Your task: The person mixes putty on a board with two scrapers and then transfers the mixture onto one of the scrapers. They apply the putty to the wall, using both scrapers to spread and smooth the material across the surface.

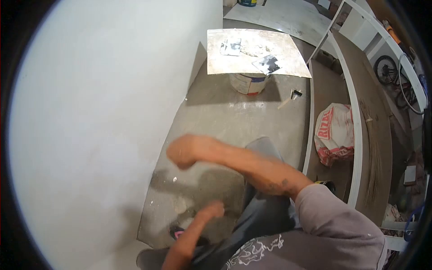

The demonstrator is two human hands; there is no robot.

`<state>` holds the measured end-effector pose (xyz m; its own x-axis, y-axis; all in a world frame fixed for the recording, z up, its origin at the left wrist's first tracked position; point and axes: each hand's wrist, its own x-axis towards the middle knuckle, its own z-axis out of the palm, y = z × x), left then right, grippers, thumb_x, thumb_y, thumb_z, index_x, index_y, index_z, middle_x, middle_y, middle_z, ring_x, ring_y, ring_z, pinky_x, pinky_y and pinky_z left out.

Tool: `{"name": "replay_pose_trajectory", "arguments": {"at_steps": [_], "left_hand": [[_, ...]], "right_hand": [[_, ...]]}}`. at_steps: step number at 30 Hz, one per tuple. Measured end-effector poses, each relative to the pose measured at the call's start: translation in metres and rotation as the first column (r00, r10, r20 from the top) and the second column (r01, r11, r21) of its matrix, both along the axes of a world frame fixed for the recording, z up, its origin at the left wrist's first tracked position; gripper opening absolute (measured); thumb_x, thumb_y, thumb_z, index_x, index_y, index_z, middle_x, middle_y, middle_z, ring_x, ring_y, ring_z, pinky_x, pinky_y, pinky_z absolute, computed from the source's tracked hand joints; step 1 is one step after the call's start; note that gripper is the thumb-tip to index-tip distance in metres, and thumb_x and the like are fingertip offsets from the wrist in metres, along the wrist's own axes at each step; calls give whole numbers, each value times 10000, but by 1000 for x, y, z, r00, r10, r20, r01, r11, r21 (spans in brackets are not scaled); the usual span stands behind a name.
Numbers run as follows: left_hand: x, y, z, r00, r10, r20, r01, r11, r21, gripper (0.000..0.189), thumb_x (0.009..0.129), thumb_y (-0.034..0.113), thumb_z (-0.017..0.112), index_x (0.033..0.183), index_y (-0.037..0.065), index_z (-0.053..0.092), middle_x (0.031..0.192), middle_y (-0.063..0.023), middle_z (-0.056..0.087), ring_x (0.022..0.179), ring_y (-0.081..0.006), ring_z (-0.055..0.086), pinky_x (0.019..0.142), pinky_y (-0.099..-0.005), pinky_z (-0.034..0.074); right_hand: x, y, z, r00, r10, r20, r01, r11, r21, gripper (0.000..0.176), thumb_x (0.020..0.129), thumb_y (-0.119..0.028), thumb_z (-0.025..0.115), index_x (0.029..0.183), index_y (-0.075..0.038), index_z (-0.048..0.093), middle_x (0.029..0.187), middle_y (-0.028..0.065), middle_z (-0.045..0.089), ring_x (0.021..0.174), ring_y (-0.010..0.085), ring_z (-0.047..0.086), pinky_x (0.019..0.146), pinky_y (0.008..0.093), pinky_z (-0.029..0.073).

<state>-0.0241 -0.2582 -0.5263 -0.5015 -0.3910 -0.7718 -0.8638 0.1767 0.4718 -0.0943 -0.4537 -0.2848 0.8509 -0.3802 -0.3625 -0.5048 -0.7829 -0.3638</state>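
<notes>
TEXT: "RIZAL" | COLOUR: red | ON: white sack (pixel 337 128), shelf unit (pixel 355 150)

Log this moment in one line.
right hand: blurred, above floor | left hand: blurred, above floor | holds: unclear | board: on bucket

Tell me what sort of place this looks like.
Probably an indoor room under repair or finishing work: a stained board with flat, smeared tools rests on a bucket, and a red-lettered sack sits off to the right.
</notes>
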Motion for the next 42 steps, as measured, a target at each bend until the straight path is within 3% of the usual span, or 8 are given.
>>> {"name": "replay_pose_trajectory", "arguments": {"at_steps": [6, 8, 12, 16, 18, 30, 39, 42], "left_hand": [[54, -11, 133, 824, 429, -369, -518, 835, -185, 675, 913, 342, 657, 1433, 1, 397, 1068, -229, 700, 983, -336, 689, 882, -392, 512], [63, -9, 147, 815, 462, -350, -544, 818, -187, 663, 916, 341, 660, 1433, 14, 405, 1084, -232, 696, 976, -309, 693, 870, -374, 514], [56, -5, 161, 748, 541, -384, -619, 778, -110, 617, 935, 334, 633, 1408, -7, 430, 1062, -179, 715, 969, -307, 697, 864, -369, 511], [51, -1, 151, 780, 518, -351, -584, 804, -114, 619, 937, 357, 625, 1404, -3, 436, 1080, -193, 707, 993, -332, 685, 877, -382, 509], [57, 8, 143, 816, 473, -332, -545, 821, -171, 618, 940, 375, 617, 1405, 9, 441, 1086, -203, 702, 1017, -349, 673, 892, -397, 504], [82, 26, 116, 804, 587, -97, -593, 779, -202, 638, 948, 413, 578, 1408, 0, 422, 1228, -279, 607, 1132, -423, 591, 988, -472, 447], [56, 34, 70, 828, 453, -331, -558, 606, -567, 536, 935, 285, 603, 1356, -6, 446, 1164, -238, 638, 1097, -411, 609, 918, -497, 491], [45, 16, 105, 840, 532, -108, -513, 714, -475, 475, 881, 250, 667, 1243, -24, 528, 1065, -218, 672, 1022, -392, 651, 850, -505, 519]], "right_hand": [[-95, -78, 3, 823, -393, 409, 410, 911, 50, 434, 957, -321, 559, 1108, 80, 625, 1020, 277, 667, 895, 354, 669, 760, 454, 548], [-128, -91, -19, 712, -667, 218, 500, 700, 510, 471, 974, -322, 547, 1207, 84, 592, 1121, 294, 644, 994, 369, 658, 849, 432, 561], [-210, -124, -106, 470, -863, -184, 525, 106, 844, 578, 1002, -259, 494, 1409, 122, 344, 1381, 339, 457, 1229, 426, 537, 994, 497, 506], [-260, -167, -196, -299, -901, -316, -193, -267, 944, 588, 1000, -207, 457, 1451, 102, 239, 1455, 299, 373, 1301, 453, 441, 1077, 550, 411], [-256, -172, -184, -567, -751, -338, -325, -173, 930, 623, 1017, -318, 344, 1461, 101, 221, 1462, 287, 363, 1331, 445, 407, 1106, 538, 380], [-234, -257, -225, -699, -598, -393, -643, 284, 712, 610, 930, -449, 367, 1368, -40, 483, 1453, 171, 445, 1302, 350, 440, 1038, 617, 363], [-285, -273, -250, -600, -788, -137, -397, 145, 906, 601, 929, -447, 386, 1377, -60, 488, 1434, 145, 474, 1295, 334, 455, 1068, 590, 333], [-282, -291, -254, -595, -797, -105, -253, 61, 966, 602, 929, -451, 391, 1373, -57, 492, 1426, 145, 480, 1290, 333, 460, 1065, 585, 336]]}}
